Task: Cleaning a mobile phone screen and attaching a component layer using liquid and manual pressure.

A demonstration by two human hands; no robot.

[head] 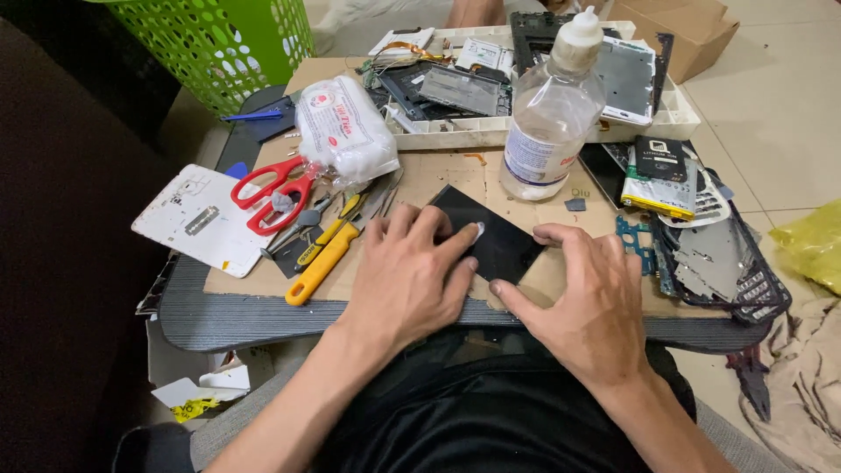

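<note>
A black glass phone screen point(492, 235) lies flat on a sheet of brown cardboard point(438, 171). My left hand point(407, 276) rests palm down on its left part and presses a small white wad point(478, 230) against the glass with a fingertip. My right hand point(587, 302) grips the screen's right and lower edges between thumb and fingers, steadying it. A clear plastic bottle point(547, 123) of liquid with a white nozzle stands just behind the screen.
Red scissors point(273, 191), yellow-handled tools point(320, 263), a cotton pack point(343, 130) and a white phone back cover point(197, 219) lie left. A white tray point(674, 118) of phone parts sits behind. Batteries point(659, 175) and phone frames point(723, 267) lie right. A green basket point(232, 44) stands far left.
</note>
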